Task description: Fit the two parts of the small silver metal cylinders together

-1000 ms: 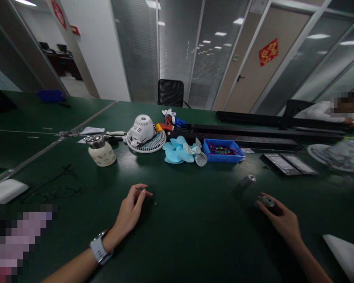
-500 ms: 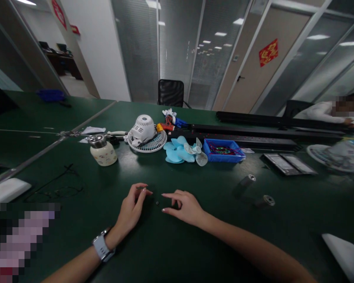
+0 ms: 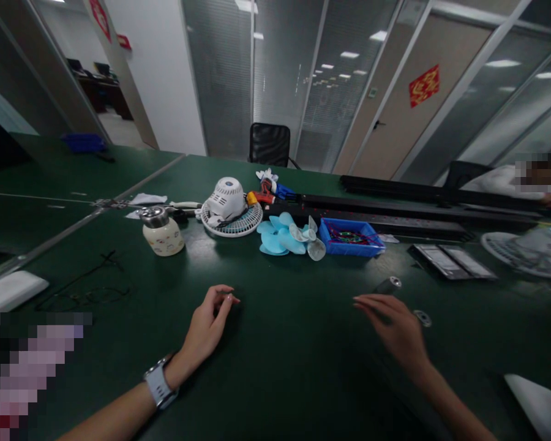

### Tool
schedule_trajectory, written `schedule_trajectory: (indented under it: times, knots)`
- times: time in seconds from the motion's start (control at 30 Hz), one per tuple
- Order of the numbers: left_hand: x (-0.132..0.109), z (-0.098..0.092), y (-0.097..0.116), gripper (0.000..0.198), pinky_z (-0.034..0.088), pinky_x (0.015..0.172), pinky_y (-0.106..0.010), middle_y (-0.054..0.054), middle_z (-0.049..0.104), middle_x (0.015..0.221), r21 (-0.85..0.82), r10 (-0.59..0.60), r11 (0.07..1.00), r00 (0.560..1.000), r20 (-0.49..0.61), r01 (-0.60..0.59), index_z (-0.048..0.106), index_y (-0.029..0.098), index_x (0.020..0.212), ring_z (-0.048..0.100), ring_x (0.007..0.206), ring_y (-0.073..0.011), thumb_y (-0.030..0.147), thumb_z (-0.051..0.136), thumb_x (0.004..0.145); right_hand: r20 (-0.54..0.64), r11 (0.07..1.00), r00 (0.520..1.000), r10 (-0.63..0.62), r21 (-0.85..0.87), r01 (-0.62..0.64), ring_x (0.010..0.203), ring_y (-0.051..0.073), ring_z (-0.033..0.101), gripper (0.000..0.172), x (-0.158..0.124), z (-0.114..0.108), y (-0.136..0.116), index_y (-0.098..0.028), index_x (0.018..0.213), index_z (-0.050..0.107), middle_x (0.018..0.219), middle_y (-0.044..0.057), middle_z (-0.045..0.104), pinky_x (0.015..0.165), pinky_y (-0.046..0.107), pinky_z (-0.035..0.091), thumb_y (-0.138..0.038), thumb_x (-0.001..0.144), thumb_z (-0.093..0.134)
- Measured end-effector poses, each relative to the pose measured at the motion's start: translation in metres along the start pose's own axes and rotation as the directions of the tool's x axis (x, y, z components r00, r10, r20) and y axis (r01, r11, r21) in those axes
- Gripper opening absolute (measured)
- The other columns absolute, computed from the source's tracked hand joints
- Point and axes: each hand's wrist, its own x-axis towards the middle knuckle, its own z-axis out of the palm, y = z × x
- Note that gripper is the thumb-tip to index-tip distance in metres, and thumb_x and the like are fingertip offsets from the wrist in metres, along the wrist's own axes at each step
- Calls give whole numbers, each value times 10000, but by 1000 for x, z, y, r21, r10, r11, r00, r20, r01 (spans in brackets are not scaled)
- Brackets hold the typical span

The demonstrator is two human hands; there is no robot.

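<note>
My left hand [image 3: 207, 321], with a watch on its wrist, rests over the green table [image 3: 275, 367], fingers curled loosely and apart with nothing seen between them. Further right, my right hand [image 3: 395, 327] has its fingertips pressed together; whatever they hold, if anything, is too small to make out. Beside that hand are two metal cylinders. The far one [image 3: 395, 282] is just beyond its fingers, and the near one [image 3: 423, 318] is partly hidden behind the hand.
Across the table are a cream jar [image 3: 164, 237], a white fan part [image 3: 227, 202], blue fan blades [image 3: 282, 236], a blue bin of wires [image 3: 351, 239] and black rails [image 3: 395, 214]. A person in white [image 3: 500, 180] sits far right.
My right hand has moved right, from beside my left hand to the cylinders, its fingertips coming together. The tiny ring between the hands no longer shows on the table.
</note>
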Motion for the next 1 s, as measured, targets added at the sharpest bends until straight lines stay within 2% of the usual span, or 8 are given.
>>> schedule_trajectory:
  times: [0.07,0.13,0.2,0.3,0.37,0.6,0.87,1.0]
  knots:
    - [0,1,0,319,493,823,-374,-68,713,975,16,1,1000,1000,5,-1,475,209,1137,674,929,-222,450,430,933,-166,959,980,106,-245,-145,908,256,654,398,-15,-32,44,-238,988,750,981,86,719,838,406,480,-527,892,494]
    - [1,1,0,324,491,822,-374,-66,712,978,30,1,1000,1000,8,-1,473,211,1135,672,926,-224,459,432,931,-193,908,968,158,-356,-219,883,270,663,481,-29,-49,75,-229,961,752,969,78,727,792,410,491,-576,894,426]
    - [1,1,0,325,491,824,-374,-64,712,978,39,1,999,1000,9,-1,473,213,1133,671,926,-222,463,433,930,-178,876,957,231,-389,-284,837,271,671,500,-41,-52,91,-240,949,749,963,63,732,719,396,499,-586,893,393]
    - [1,0,0,319,496,813,-369,-67,716,973,41,7,999,1000,8,-8,476,210,1129,672,930,-220,455,434,930,-212,843,922,325,-376,-384,785,269,672,499,-50,-42,93,-241,966,743,977,66,733,627,369,487,-575,895,379]
    - [1,0,2,315,498,804,-365,-70,718,970,43,10,999,1000,9,-10,481,207,1127,674,928,-220,447,434,929,-253,837,908,335,-363,-410,790,270,671,510,-52,-36,89,-229,972,740,989,74,730,610,358,480,-571,898,368]
    - [0,0,2,320,490,802,-358,-64,714,962,44,4,999,1000,18,-4,481,201,1125,669,916,-214,448,433,927,-319,861,916,244,-364,-356,832,245,686,490,-54,-35,89,-208,974,729,990,55,730,655,332,496,-539,915,373]
    - [1,1,0,324,487,787,-344,-53,714,962,46,-5,999,1000,23,4,477,208,1129,669,906,-203,457,430,928,-338,843,904,261,-378,-384,808,248,694,541,-53,-38,87,-207,958,736,976,58,736,589,321,483,-575,914,341]
    - [2,1,0,317,488,799,-343,-48,719,948,48,3,999,1000,11,-4,489,207,1117,671,908,-200,452,440,922,-303,847,915,267,-379,-373,797,247,692,537,-55,-40,89,-224,946,742,975,51,735,589,326,484,-586,903,347]
